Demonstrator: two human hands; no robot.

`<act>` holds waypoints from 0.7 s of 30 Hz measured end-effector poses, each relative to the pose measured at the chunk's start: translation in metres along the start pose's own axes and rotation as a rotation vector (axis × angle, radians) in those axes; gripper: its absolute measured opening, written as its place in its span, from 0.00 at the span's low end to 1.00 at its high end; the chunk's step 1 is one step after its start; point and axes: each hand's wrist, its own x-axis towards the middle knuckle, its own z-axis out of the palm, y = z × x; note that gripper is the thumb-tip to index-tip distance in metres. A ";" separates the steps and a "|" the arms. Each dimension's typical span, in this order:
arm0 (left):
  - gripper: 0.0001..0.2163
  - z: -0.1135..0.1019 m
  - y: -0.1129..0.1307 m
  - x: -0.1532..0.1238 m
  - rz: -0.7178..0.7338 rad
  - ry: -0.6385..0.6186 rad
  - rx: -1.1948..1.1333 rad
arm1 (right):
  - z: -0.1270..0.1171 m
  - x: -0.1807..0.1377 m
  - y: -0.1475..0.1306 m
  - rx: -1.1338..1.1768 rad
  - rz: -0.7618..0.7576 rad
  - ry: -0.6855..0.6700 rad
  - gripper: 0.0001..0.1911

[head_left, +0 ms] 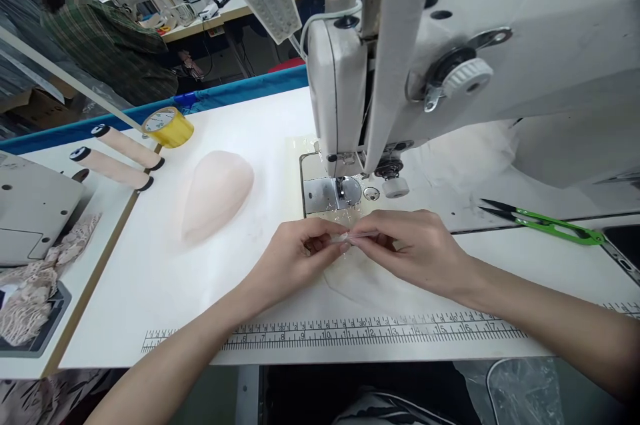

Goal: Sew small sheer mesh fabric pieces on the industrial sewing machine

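My left hand (310,248) and my right hand (407,245) meet just in front of the sewing machine's needle plate (323,195). Between the fingertips of both is a small, pale, translucent strip (364,234), pinched from each side. What it is exactly cannot be made out. The presser foot (341,188) sits close behind the fingers, under the white sewing machine head (340,85). To the left of my hands a pale pink moulded bra cup (219,193) lies on the white table (270,278).
Green-handled thread snips (550,222) lie at the right. Two beige thread cones (117,168) and a yellow tape roll (169,127) stand at the left, near lace fabric (30,298). A printed ruler (350,332) runs along the front edge. Another person (105,45) sits beyond.
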 end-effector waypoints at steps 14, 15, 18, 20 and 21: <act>0.09 0.007 -0.008 -0.006 0.331 0.246 0.401 | 0.004 -0.005 0.009 -0.029 -0.077 0.006 0.04; 0.08 0.007 -0.007 -0.007 0.306 0.255 0.380 | 0.004 -0.005 0.008 -0.041 -0.092 0.015 0.05; 0.03 0.006 -0.004 -0.007 0.272 0.249 0.335 | 0.005 -0.005 0.008 -0.099 -0.143 0.051 0.05; 0.01 0.005 -0.002 -0.006 0.287 0.226 0.319 | 0.005 -0.006 0.009 -0.131 -0.183 0.054 0.05; 0.01 0.005 -0.001 -0.006 0.290 0.215 0.311 | 0.005 -0.006 0.009 -0.139 -0.200 0.047 0.05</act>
